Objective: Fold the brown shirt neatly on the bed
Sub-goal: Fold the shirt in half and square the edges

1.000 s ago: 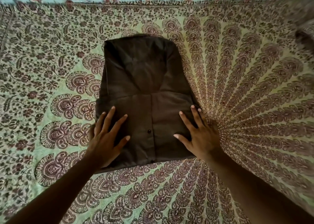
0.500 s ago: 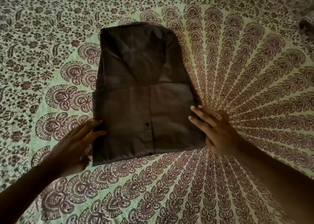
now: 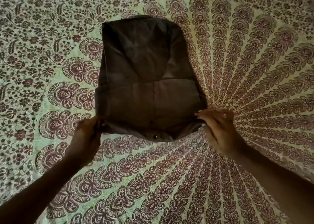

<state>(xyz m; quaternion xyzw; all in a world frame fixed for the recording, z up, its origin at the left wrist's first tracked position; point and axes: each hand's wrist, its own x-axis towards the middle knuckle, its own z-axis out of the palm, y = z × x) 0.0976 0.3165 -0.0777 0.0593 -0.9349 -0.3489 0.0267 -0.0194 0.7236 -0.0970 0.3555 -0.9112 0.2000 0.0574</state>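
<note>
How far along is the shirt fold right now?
Well along. Done: the brown cotton shirt lies as a narrow rectangle on the green paisley-print bedspread, with its lower part already folded up once. In hand: the left hand and right hand each grip a near corner, lifting that edge off the bed. Left: probably carrying it toward the far end and flattening the bundle.
</note>
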